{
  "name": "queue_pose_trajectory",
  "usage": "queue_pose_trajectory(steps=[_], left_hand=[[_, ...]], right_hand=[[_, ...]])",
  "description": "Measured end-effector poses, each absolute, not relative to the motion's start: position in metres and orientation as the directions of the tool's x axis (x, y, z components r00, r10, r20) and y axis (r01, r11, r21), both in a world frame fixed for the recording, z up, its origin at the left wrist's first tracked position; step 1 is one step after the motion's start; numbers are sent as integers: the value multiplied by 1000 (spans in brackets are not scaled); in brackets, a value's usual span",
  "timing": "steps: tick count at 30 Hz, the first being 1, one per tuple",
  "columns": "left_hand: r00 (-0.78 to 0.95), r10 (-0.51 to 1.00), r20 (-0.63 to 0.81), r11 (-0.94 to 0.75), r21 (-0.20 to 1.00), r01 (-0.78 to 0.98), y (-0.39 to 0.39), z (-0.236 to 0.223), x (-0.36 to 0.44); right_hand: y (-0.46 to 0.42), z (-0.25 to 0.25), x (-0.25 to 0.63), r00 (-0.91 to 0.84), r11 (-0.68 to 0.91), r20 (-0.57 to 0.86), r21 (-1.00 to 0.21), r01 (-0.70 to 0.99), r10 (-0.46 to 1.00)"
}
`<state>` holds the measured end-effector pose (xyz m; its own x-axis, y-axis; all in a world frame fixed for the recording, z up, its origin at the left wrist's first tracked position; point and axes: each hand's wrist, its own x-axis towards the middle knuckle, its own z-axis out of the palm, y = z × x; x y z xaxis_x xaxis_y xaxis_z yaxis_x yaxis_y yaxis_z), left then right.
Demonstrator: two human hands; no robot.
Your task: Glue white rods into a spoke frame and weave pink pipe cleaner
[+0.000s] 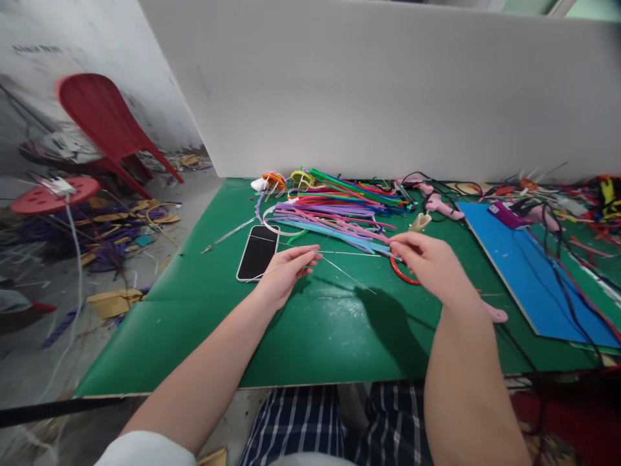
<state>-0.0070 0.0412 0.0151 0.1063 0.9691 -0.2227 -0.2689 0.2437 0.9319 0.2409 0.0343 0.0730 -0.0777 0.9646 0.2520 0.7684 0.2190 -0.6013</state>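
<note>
My left hand point(290, 268) is closed in a pinch around thin pale wires point(347, 274), which stick out past the fingertips to the right and back over the phone. My right hand point(422, 255) has its thumb and fingers pressed together beside the tips of the light blue pipe cleaners point(334, 236); whatever sits in that pinch is too small to make out. Under the right fingers a red scissor-like handle loop point(405, 275) shows in part. Pink and purple pipe cleaners point(320, 210) lie in a bundle beyond both hands.
A phone point(257, 254) lies left on the green table point(310, 343). Pink glue guns point(444, 207) with black cords, a blue board point(528, 278) and a purple box point(507, 215) are at right. A white panel point(388, 90) stands behind. A red chair point(107, 116) is on the littered floor.
</note>
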Motion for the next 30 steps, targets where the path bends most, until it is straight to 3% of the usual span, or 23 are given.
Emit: queue_pose_trajectory(steps=[6, 12, 21, 30], left_hand=[[165, 966, -198, 231, 949, -214, 39, 16, -4], [170, 969, -179, 203, 969, -138, 35, 17, 0], [197, 963, -184, 205, 974, -95, 33, 16, 2], [286, 936, -203, 238, 967, -94, 29, 18, 2]], right_hand=[[42, 59, 229, -310, 282, 82, -676, 681, 947], [42, 58, 231, -332, 236, -13, -676, 698, 943], [41, 57, 224, -403, 275, -41, -667, 692, 914], [47, 44, 206, -380, 329, 88, -699, 635, 921]])
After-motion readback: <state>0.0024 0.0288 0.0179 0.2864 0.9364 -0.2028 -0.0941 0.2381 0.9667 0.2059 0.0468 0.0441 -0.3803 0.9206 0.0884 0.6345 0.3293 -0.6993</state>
